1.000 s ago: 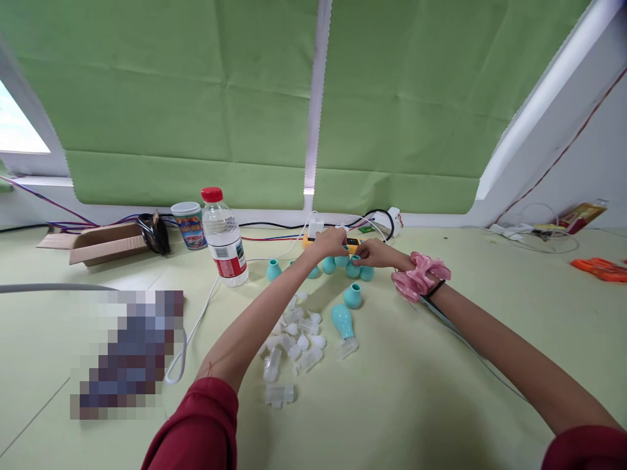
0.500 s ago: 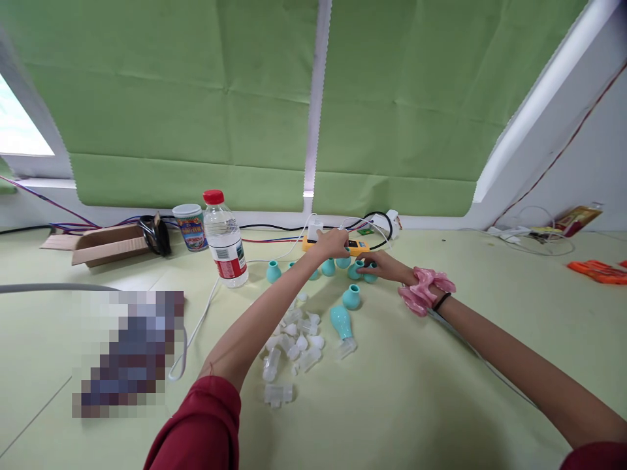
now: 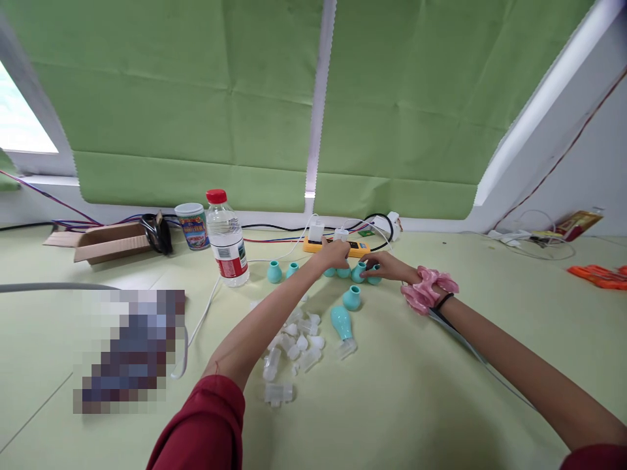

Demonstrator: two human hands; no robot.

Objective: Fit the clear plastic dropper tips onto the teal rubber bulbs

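Small teal rubber bulbs with open necks, such as the leftmost bulb, stand in a row at the back of the table. My left hand reaches over the row with its fingers curled down among the bulbs; what they hold, if anything, is hidden. Beside it, my right hand has its fingertips closed on a teal rubber bulb near the row's right end. Nearer to me stands a single teal bulb. A longer teal bulb lies with a clear plastic tip attached. Clear and white plastic pieces lie heaped below my left forearm.
Behind the row is a yellow power strip with white plugs and cables. To the left stand a red-capped water bottle, a printed tub and an open cardboard box. Orange plastic pieces lie far right.
My left hand has dropped slightly lower, onto the bulbs in the row. My right hand stays at nearly the same bulb. The view has shifted slightly.
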